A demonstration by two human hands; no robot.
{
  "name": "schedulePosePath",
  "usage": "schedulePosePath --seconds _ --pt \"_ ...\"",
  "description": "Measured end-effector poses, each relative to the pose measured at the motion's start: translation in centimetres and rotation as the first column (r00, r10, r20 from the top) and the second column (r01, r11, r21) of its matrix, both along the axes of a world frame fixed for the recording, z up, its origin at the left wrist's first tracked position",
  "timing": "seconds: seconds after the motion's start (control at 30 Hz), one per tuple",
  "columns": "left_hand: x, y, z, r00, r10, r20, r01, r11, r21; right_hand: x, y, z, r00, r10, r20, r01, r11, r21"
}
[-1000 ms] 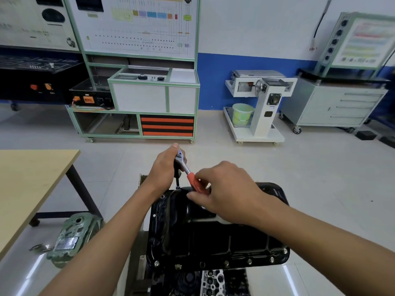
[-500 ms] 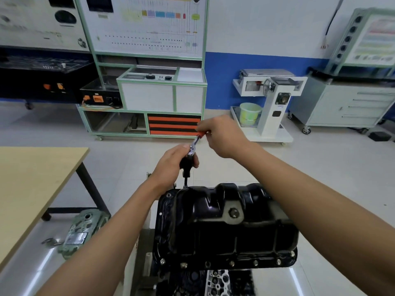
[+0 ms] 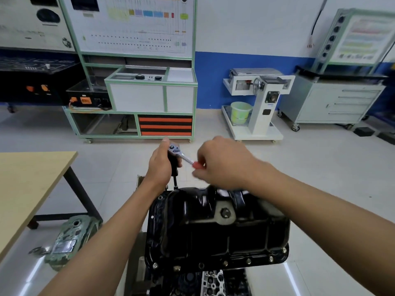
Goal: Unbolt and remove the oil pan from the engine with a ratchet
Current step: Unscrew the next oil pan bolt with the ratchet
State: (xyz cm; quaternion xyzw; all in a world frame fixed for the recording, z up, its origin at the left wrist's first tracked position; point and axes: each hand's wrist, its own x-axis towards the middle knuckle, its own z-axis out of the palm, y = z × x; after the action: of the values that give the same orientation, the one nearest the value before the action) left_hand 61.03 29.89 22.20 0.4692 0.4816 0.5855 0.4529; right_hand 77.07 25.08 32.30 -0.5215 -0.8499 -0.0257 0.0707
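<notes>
A glossy black oil pan [image 3: 215,233] sits on top of the engine [image 3: 209,283], its flange ringed with several bolts. A ratchet [image 3: 181,155] with a chrome head and red handle stands on a black extension whose socket meets the pan's far left corner. My left hand [image 3: 159,165] grips the extension just under the ratchet head. My right hand [image 3: 222,163] holds the red handle, which points to the right. A drain plug [image 3: 225,213] shows on the pan's side.
A wooden table [image 3: 27,189] stands at the left. A greenish engine cover [image 3: 70,240] lies on the floor under it. Training cabinets [image 3: 149,92], a white stand with a green bucket [image 3: 240,113] and a grey drawer cart [image 3: 333,103] line the far wall.
My right hand has swung the ratchet handle back and forth: from near me, out away towards the cabinets, and now back to the right side. My left hand has stayed on the extension.
</notes>
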Motion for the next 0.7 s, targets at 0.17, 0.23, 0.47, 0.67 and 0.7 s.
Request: schedulePosePath --seconds 0.17,0.23,0.47,0.67,0.7 --pt "0.6 -0.1 -0.4 0.998 -0.053 -0.02 0.054 0.998 0.037 -1.8 -2.7 -0.8 0.998 0.046 -0.047 -0.052 0.992 -0.113" --pt "0.5 -0.1 -0.3 0.999 -0.033 -0.026 0.034 0.999 0.03 -1.1 -1.8 -0.6 0.997 0.011 -0.073 -0.02 0.992 -0.122" --pt "-0.9 -0.1 -0.1 0.993 -0.101 -0.052 0.104 0.993 0.057 0.6 4.2 0.6 0.999 -0.016 -0.029 0.017 1.0 0.012" --pt "-0.8 -0.4 0.3 0.983 -0.157 -0.095 0.163 0.984 0.067 -0.7 8.1 -0.8 0.978 0.108 -0.179 -0.11 0.994 -0.003" --pt "-1.0 -0.4 0.4 0.983 -0.157 -0.094 0.164 0.984 0.071 -0.9 8.2 -1.2 0.969 0.128 -0.212 -0.129 0.992 0.008"
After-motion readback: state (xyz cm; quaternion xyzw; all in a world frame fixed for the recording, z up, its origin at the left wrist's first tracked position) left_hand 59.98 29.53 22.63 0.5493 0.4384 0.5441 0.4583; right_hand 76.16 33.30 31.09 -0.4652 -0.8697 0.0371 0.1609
